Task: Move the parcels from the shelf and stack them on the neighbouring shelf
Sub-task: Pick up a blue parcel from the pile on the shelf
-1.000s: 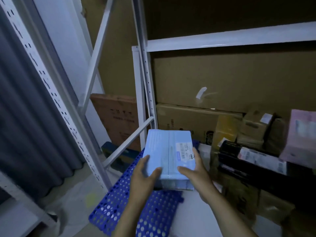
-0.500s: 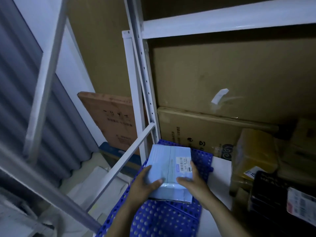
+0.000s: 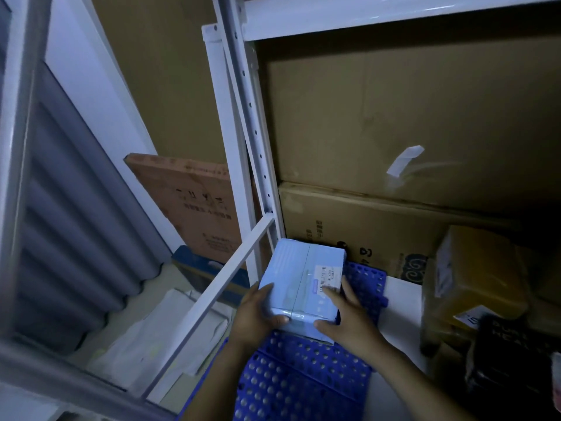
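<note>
Pale blue parcel (image 3: 300, 281), plastic-wrapped, with a white barcode label (image 3: 329, 276) on its top right. It is low over the far end of a blue perforated mat (image 3: 303, 378) on the shelf board (image 3: 400, 311), just right of the white upright post (image 3: 243, 153). Cannot tell whether its underside touches the mat.

Both hands are clamped on the parcel. The left hand (image 3: 256, 314) grips the near-left corner, with its thumb across the near top edge. The right hand (image 3: 349, 322) grips the near-right side, with fingers lying over the top by the label and its thumb at the near edge.

Behind the parcel, a long brown carton (image 3: 364, 229) stands against the back, and a larger carton (image 3: 394, 117) with a strip of tape sits above it. A yellow-brown parcel (image 3: 476, 278) is well to the right on the same shelf, with a black parcel (image 3: 510, 344) in front of it.

To the left of the post, a white diagonal brace (image 3: 218, 287) slants down. A reddish flat carton (image 3: 194, 205) leans beyond it. The grey corrugated wall (image 3: 76, 226) is at far left.
</note>
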